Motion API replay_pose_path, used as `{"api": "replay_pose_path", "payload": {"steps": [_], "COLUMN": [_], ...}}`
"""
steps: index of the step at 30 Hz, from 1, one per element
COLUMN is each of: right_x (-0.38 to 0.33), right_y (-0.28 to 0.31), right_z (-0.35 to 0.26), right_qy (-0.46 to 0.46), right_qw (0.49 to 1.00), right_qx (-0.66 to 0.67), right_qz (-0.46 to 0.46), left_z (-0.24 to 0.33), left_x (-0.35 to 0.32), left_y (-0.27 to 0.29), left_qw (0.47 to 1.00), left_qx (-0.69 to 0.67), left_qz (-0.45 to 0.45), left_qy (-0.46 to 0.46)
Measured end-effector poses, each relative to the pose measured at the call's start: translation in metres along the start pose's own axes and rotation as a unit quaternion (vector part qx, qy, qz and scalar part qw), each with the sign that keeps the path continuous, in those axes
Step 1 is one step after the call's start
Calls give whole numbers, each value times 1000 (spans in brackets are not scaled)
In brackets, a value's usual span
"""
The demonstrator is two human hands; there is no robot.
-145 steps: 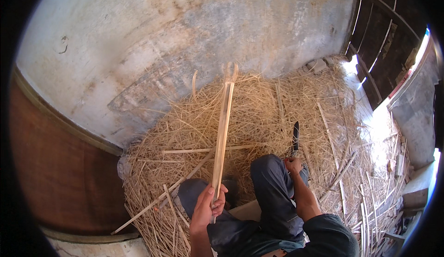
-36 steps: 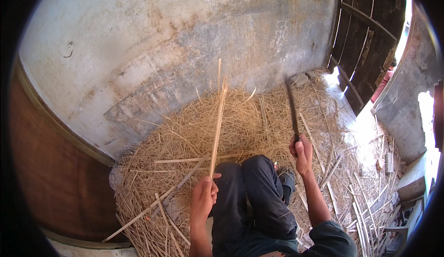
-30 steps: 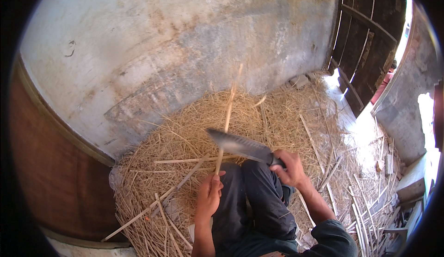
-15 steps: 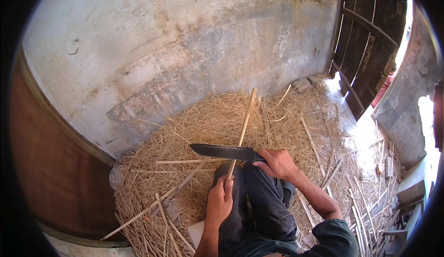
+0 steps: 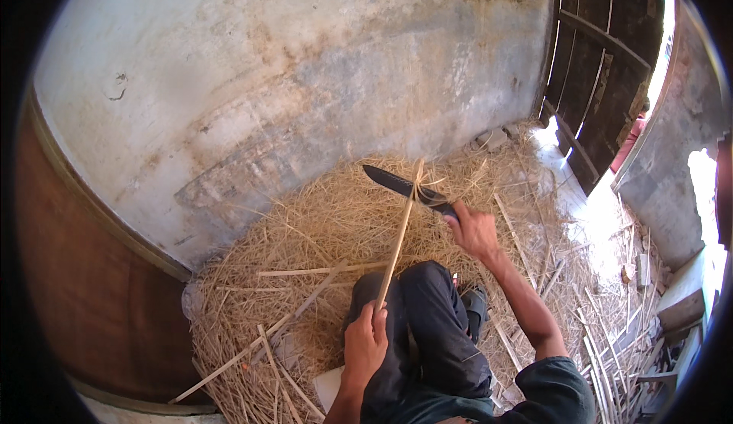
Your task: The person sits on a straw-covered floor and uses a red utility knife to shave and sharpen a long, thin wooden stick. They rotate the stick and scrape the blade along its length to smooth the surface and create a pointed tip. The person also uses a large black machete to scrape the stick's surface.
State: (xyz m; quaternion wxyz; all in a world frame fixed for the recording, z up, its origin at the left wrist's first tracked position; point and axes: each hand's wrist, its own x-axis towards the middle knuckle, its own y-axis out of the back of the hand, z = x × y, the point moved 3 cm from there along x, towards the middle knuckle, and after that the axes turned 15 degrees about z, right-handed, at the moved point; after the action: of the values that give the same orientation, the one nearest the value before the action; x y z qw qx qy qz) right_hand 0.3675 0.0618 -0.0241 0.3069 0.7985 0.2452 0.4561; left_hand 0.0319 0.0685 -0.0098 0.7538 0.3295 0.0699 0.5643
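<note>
One pale strip (image 5: 398, 248) slants up from beside two knees (image 5: 429, 283), its near end gripped in the left hand (image 5: 366, 344), seemingly to leave the far end free for one black knife (image 5: 388, 180) clenched crosswise in the right hand (image 5: 475, 233), over countless shavings (image 5: 305, 229).

Looks dark and matt, like metal, along the knife blade (image 5: 388, 180) at centre. Reads as pale, smooth wood or bamboo (hard to tell which) on the strip (image 5: 398, 250) below. Shows rough, stained plaster on the wall (image 5: 305, 65), upper left; matt, straw-like shavings (image 5: 305, 229), centre left; dull cloth on the trousers (image 5: 444, 325), lower centre.
</note>
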Motion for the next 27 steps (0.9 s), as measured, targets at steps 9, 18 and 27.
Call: {"api": "replay_pose_path", "payload": {"steps": [9, 18, 27], "right_x": [-20, -56, -24], "right_y": [-8, -29, -23], "right_z": [-1, -13, -6], "right_qy": [5, 167, -59], "right_qw": [988, 984, 988], "right_qx": [152, 49, 137], "right_qz": [7, -28, -40], "left_z": [3, 0, -21], "left_x": [-3, -3, -13], "left_y": [8, 2, 9], "left_qw": [999, 1000, 999], "left_qx": [-20, -23, -25], "left_qz": [-20, -10, -15], "left_qy": [21, 5, 28]}}
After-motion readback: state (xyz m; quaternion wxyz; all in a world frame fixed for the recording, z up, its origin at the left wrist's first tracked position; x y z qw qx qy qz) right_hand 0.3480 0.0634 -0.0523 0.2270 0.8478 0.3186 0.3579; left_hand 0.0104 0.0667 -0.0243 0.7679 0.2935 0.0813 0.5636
